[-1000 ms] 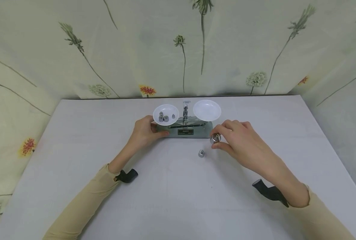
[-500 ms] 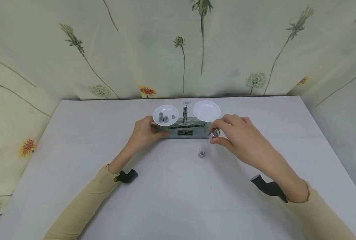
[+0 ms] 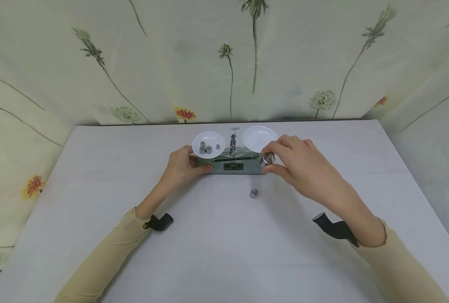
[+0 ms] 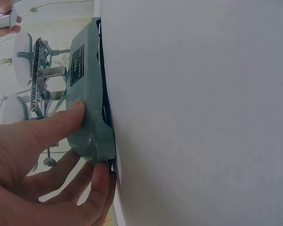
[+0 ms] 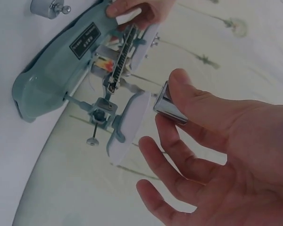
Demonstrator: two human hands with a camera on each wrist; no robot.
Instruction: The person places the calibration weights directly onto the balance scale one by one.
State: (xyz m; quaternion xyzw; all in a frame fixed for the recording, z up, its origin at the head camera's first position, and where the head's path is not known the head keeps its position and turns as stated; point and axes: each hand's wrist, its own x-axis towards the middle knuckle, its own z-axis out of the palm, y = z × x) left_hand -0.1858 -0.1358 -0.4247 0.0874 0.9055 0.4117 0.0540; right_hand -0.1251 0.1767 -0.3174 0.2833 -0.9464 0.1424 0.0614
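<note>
A blue-green balance scale [image 3: 217, 169] stands near the table's far side. My left hand [image 3: 182, 165] grips its left end, thumb on the front face [image 4: 87, 110] and fingers wrapped round the end. My right hand [image 3: 304, 170] pinches a shiny cylindrical weight [image 5: 170, 107] between thumb and fingers, the other fingers spread apart. That weight is held just in front of the white right pan [image 3: 257, 136], which bears nothing visible. In the white left pan [image 3: 205, 138] sit several small weights [image 3: 208, 150]. Another knobbed weight [image 3: 253, 193] stands on the table in front of the scale.
A white table [image 3: 209, 244] spreads around the scale. Behind its far edge hangs a pale cloth [image 3: 194, 63] printed with flowers. Black wrist mounts [image 3: 161, 222] sit at both cuffs.
My right hand has moved forward, upward and slightly left with the weight, coming closer to the right pan. My left hand keeps its place on the scale.
</note>
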